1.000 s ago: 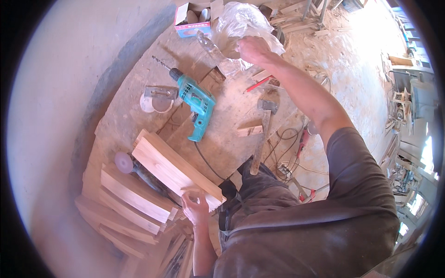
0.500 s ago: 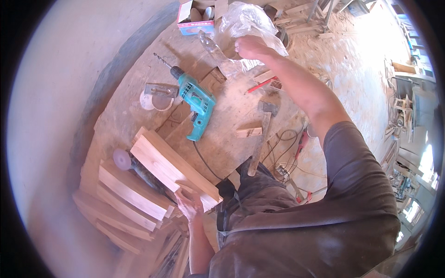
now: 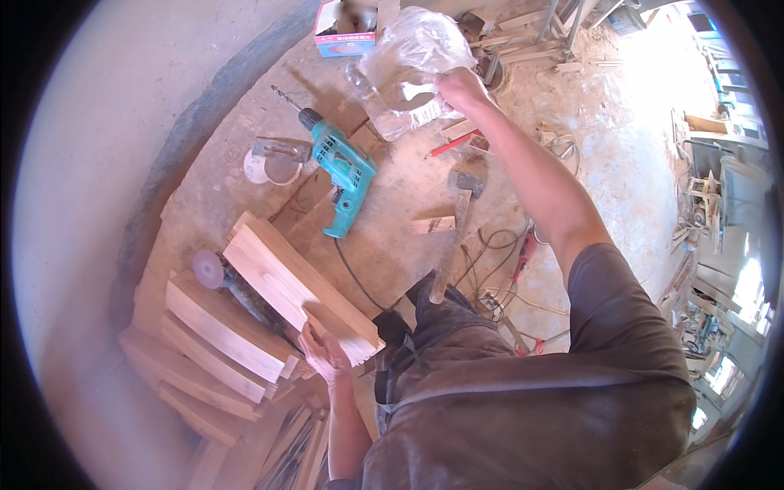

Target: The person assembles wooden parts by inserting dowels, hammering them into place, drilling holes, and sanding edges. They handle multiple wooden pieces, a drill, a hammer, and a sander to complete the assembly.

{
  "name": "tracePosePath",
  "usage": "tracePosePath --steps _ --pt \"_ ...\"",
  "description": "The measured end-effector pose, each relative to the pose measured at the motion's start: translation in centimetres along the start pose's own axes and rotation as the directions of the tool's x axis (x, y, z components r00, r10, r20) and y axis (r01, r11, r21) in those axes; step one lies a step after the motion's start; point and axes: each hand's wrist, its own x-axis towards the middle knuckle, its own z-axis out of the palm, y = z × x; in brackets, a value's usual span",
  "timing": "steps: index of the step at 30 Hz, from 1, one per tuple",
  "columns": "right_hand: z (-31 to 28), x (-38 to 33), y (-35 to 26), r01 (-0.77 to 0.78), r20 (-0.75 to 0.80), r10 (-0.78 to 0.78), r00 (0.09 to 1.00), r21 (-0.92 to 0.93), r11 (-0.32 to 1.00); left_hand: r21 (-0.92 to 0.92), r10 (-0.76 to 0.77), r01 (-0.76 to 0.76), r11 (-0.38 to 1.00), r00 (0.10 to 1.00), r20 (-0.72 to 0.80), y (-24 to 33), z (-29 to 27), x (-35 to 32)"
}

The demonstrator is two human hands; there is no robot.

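My left hand (image 3: pixel 324 353) grips the lower end of a pale wooden block (image 3: pixel 286 273), thumb and fingers against its side. The block looks like thick boards lying together, slanting up to the left. My right arm reaches far forward, and my right hand (image 3: pixel 461 90) is closed on the edge of a clear, crinkled plastic bag (image 3: pixel 416 45). What lies inside the bag I cannot make out. Near the bag are a small open cardboard box (image 3: pixel 346 42) and a teal power drill (image 3: pixel 345 167) with a long bit, lying on its side.
A hammer (image 3: pixel 461 220), a small wood offcut (image 3: pixel 432 224) and a red pencil-like stick (image 3: pixel 452 144) lie on the dusty surface. Left of the block are an angle grinder (image 3: pixel 211 269) and several curved wooden pieces (image 3: pixel 224 331). Cables (image 3: pixel 498 286) coil at the right. A wall (image 3: pixel 90 163) rises at the left.
My right hand has shifted a little right and toward me, pulling the plastic bag's edge; the bag's loose strip has dropped and spread. My left hand stays at the wooden block.
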Motion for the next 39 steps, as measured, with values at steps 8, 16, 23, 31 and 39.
tracePosePath --steps 8,16,23,31,39 --pt "-0.7 -9.0 5.1 -0.056 0.055 0.023 0.998 0.733 0.678 -0.177 0.080 -0.098 0.979 0.991 -0.107 -6.5 -0.8 -2.3" --pt "0.6 -22.3 6.8 0.037 0.003 -0.061 0.998 0.769 0.639 -0.312 0.261 -0.262 0.913 0.964 -0.046 -4.7 -1.8 -1.4" --pt "-4.7 -18.2 3.3 0.264 -0.374 -0.173 0.911 0.206 0.942 -0.155 0.216 -0.218 0.964 0.976 -0.032 -3.7 -1.6 -1.2" --pt "-0.5 -6.1 -1.6 0.360 -0.057 -0.491 0.869 -0.609 0.707 -0.201 0.246 -0.309 0.930 0.926 -0.286 -3.9 1.5 1.5" --pt "1.7 -0.8 -2.2 0.371 0.182 -0.382 0.906 -0.778 0.507 0.175 0.173 -0.109 0.978 0.896 -0.409 -1.7 4.4 5.5"
